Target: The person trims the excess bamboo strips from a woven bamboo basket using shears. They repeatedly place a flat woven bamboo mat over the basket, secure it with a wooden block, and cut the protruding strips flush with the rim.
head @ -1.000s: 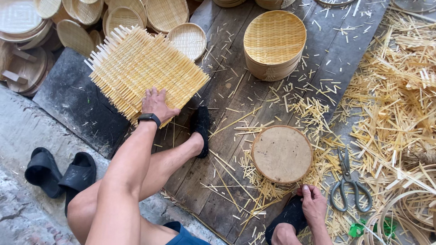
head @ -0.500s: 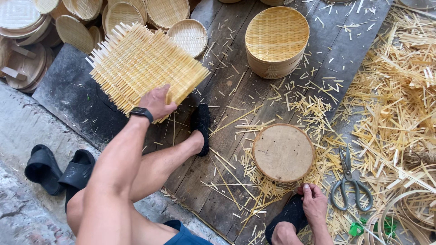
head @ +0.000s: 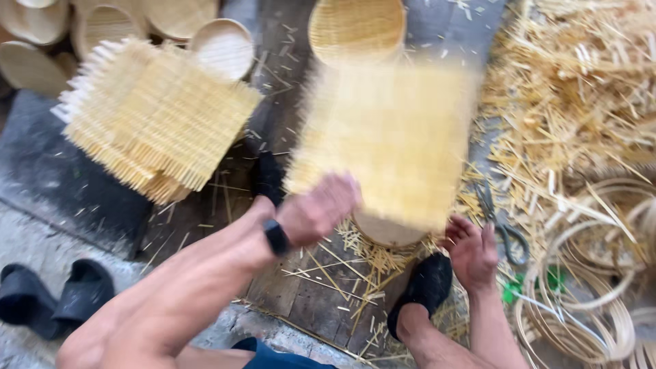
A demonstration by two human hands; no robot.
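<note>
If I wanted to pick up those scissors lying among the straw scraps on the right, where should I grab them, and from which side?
Probably by the looped handles. The scissors lie flat with the handles at the near end and the blades pointing away toward the straw pile. Come from the near side, just right of the right hand, where the loops stand clearest of the litter and the blade tips face away from you.

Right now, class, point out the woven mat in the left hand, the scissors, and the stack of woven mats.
woven mat [head: 396, 137], head view, middle of its blurred weave.
scissors [head: 502, 229], head view, where blades meet handles.
stack of woven mats [head: 154, 116], head view, centre of the top mat.
</note>
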